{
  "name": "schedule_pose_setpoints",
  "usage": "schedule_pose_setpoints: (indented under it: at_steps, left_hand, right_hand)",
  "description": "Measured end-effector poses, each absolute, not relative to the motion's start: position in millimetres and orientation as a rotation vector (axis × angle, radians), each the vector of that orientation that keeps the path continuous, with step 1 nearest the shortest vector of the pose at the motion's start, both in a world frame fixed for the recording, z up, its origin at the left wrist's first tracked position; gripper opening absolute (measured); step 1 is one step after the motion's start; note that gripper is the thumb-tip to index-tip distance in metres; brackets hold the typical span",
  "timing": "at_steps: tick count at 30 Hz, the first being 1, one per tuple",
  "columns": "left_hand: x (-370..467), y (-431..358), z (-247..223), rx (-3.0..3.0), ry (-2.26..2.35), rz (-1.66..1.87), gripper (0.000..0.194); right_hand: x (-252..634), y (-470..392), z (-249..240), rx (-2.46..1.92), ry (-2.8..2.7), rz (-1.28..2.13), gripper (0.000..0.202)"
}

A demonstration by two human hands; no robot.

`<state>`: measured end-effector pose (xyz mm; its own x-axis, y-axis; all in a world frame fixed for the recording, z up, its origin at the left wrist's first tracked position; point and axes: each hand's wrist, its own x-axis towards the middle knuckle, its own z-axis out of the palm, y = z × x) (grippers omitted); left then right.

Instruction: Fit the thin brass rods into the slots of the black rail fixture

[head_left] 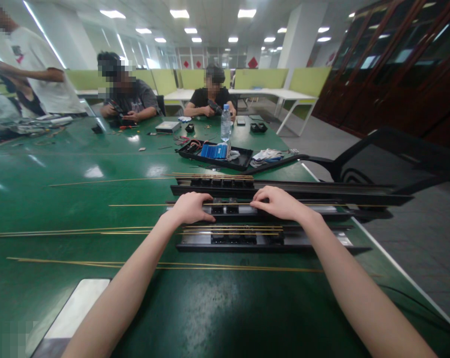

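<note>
Three dark metal channels lie crosswise on the green table. My left hand (193, 207) is at the left part of the middle channel (243, 211), thumb and fingers apart around its edges beside small black blocks (225, 206). To the right of the blocks, my right hand (274, 201) has thumb and fingertips pinched at a thin brass rod (135, 205) running along that channel. Brass rods also lie over black blocks in the far channel (303, 189) and the near channel (195, 240).
More rods (72, 262) lie nearer me. A phone-like slab (78, 308) is at the lower left. Beyond the channels are a black tray (242, 161), gloves (265, 156) and a bottle (225, 123). A black chair (404, 159) stands right; people sit across.
</note>
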<state>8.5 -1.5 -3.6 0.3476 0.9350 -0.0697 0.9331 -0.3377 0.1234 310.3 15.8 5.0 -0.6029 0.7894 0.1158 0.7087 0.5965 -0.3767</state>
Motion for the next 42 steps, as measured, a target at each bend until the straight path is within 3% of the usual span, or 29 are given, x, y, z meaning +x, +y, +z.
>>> schedule_pose_setpoints:
  at_steps: [42]
  left_hand:
    - [7,0,-8,2.508,1.715,0.019,0.077]
  right_hand:
    - [259,4,-13,-1.321,-2.538,0.173,0.038]
